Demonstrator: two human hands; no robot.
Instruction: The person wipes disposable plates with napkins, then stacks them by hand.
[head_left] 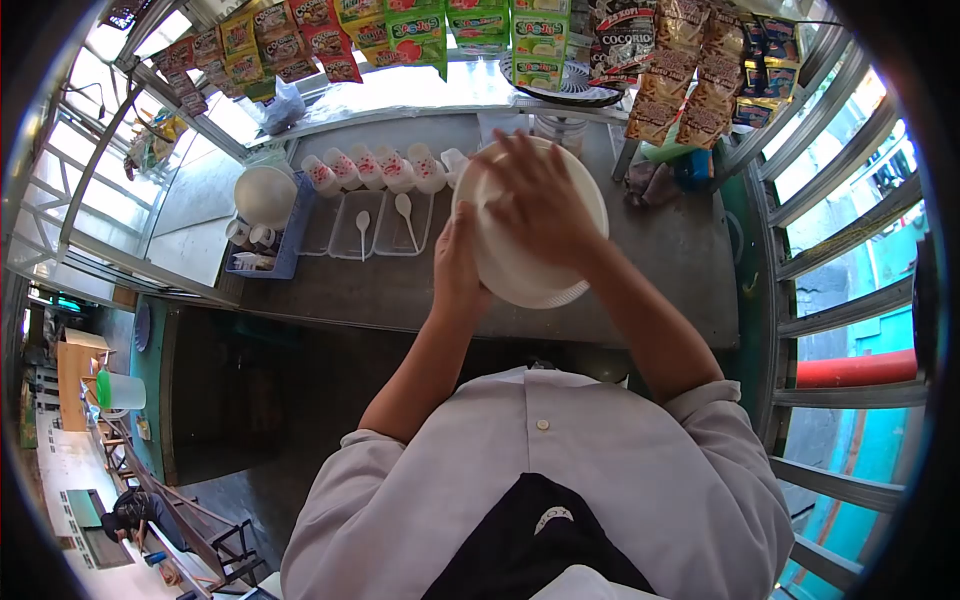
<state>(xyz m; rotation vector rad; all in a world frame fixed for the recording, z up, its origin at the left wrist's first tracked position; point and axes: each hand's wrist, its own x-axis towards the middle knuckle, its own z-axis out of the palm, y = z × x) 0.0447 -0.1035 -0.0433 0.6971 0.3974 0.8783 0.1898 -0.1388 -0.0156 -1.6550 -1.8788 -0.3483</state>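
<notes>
The white plates sit just over the middle of the grey bench, held between both hands. They look like a stack of thin, round disposable plates. The top face is smooth and plain white, and a finely ribbed rim shows at the near right edge, where several layers appear. Whether the stack rests on the bench or is lifted just off it cannot be told.

The left hand grips the near left rim, with the thumb on top and the fingers curled out of sight beneath. The right hand lies flat on the top plate with its fingers spread wide, reaching toward the far edge and gripping nothing.

Just left of the plates stand clear trays with two white spoons in them. Behind the trays is a row of small printed cups. Farther left, a white bowl sits above a blue basket. Snack packets hang in rows above the far end of the bench.
</notes>
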